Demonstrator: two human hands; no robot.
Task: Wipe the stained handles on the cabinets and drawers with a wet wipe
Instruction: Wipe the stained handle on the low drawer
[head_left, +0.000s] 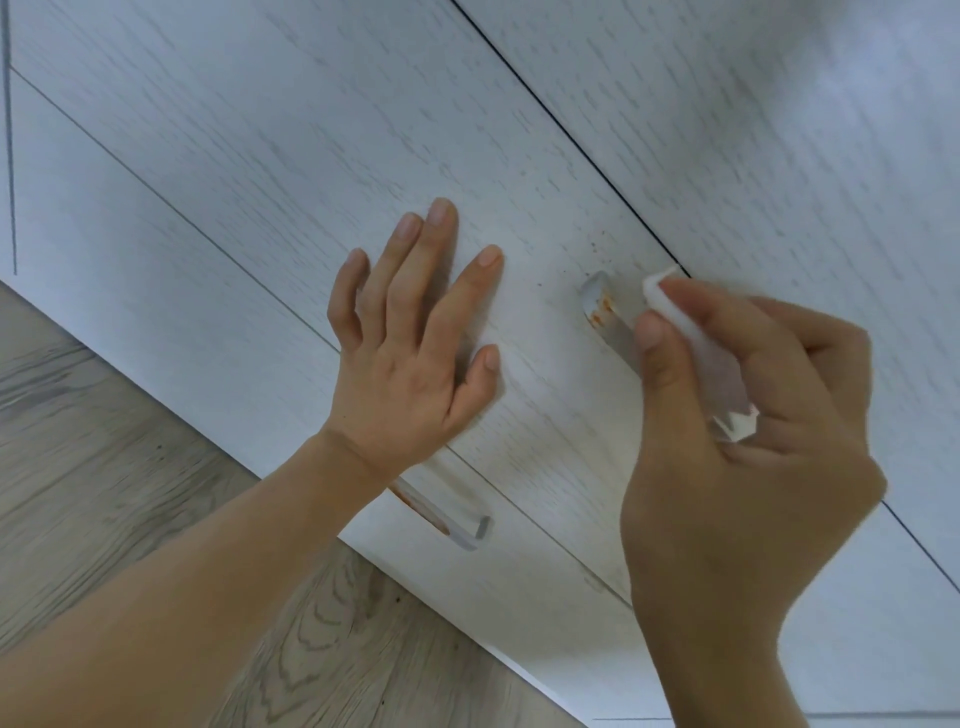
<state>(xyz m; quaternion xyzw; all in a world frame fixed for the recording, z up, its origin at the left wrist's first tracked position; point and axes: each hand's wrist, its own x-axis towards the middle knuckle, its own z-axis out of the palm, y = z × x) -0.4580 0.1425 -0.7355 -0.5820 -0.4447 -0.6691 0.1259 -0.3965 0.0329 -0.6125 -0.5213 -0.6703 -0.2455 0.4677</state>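
1. Drawer front (322, 171): pale wood-grain panel, runs diagonally upper-left to lower-right across the view; wood floor (130, 499) below it at lower left.
2. Left hand (410, 364): palm flat on the drawer front, fingers straight & spread, grasping nothing; appears to brace the panel.
3. Right hand (748, 431): fingers (691, 296) and thumb pinch a folded wet wipe (670, 291). The wipe's free end sticks out toward the upper left.
4. Upper handle (602, 312): grey bar; long axis runs upper-left to lower-right, roughly parallel w/ the panel seams. Orange-brown stain sits near its exposed upper-left end; the lower part is hidden behind the right hand. Small specks also on the panel just above it.
5. Key relation: the stain lies just left of the wipe tip, near but whether touching cannot be told. Right hand is nearer by far; likely stroke = along the bar's axis toward the upper left.
6. Lower handle (457, 530): on the drawer below, partly under the left forearm; also stained, apparently not yet wiped.
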